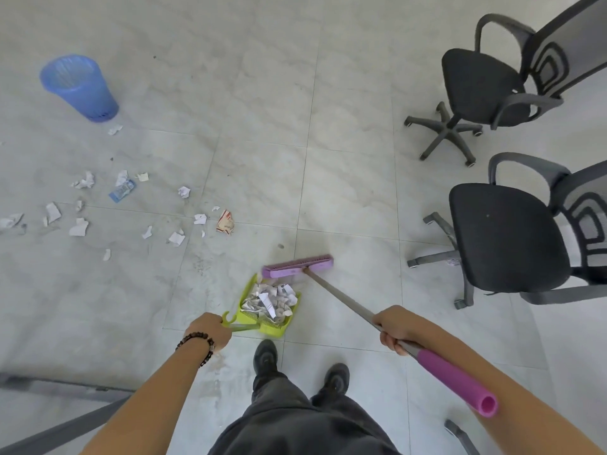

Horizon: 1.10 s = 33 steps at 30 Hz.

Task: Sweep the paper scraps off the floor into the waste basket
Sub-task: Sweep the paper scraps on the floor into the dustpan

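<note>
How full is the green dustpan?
Full. The green dustpan holds a heap of crumpled paper scraps that covers its floor; the left hand grips its handle, and the broom rests at its mouth.

Setting: office-type room. Evidence: two black mesh-back swivel chairs (486, 90), (512, 238) on castor bases at right; pale marbled floor tiles (348, 103); blue plastic waste basket (80, 87) standing upright; torn paper scraps (78, 227) scattered nearby.
</note>
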Motion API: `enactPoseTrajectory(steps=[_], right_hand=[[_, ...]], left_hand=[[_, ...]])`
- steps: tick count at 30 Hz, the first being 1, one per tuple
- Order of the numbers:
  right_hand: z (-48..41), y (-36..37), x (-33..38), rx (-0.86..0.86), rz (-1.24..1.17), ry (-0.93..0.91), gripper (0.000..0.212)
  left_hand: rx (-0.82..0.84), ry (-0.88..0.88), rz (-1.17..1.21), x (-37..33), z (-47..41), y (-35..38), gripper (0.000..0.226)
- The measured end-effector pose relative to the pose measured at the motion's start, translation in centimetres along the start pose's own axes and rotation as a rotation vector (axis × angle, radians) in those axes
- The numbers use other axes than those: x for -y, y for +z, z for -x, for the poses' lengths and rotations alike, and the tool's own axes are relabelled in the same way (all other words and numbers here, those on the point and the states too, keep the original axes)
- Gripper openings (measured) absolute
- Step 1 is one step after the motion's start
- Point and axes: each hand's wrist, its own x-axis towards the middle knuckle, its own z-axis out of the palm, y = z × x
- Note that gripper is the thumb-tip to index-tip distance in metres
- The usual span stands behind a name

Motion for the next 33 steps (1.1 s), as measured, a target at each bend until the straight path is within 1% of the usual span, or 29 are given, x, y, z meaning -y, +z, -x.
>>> enactPoseTrajectory(steps=[2,5,10,15,19,23,25,26,30,31,33], right_hand=[[-0.3,0.1,0.5,-0.082,0.110,-0.116,0.022],[-0.6,0.2,1.4,-0.156,0.172,-0.186,0.025],[-1.4,1.4,2.5,-0.172,0.062,-0.178,0.029],[-3.6,5.3,3.9,-0.128,0.024,-0.196,0.033],[-4.0,10.7,4.4,-0.032,0.049,-0.201,0.035],[-3.2,14.3,4.2,0.050,-0.035,-0.171,0.020],[-2.3,14.8,4.1,0.067,-0.027,-0.154,0.037],[-1.8,14.8,4.1,0.085,-0.004,-0.149,0.042],[0.0,14.0,4.4,0.163,0.078,-0.146,0.042],[0.5,13.7,4.5,0.189,0.095,-0.157,0.040],[1.0,12.8,4.7,0.196,0.121,-0.200,0.045]], left_hand=[[0.001,0.000,-0.014,0.3,-0.3,-0.4,0.008],[0.001,0.006,-0.022,0.4,-0.5,-0.5,0.010],[-0.001,0.024,-0.051,0.2,-0.3,-0.4,0.010],[0.000,0.034,-0.043,0.0,-0.4,-0.4,0.013],[0.000,0.038,-0.016,-0.1,-0.6,-0.2,0.012],[-0.001,0.040,0.011,0.0,-0.8,-0.2,0.011],[-0.004,0.046,0.023,0.1,-0.9,-0.3,0.011],[-0.001,0.046,0.035,0.2,-0.9,-0.3,0.012],[0.022,0.031,0.116,0.4,-0.7,-0.4,0.013],[0.022,0.027,0.146,0.4,-0.5,-0.4,0.012],[0.010,0.026,0.209,0.4,0.0,-0.3,0.013]])
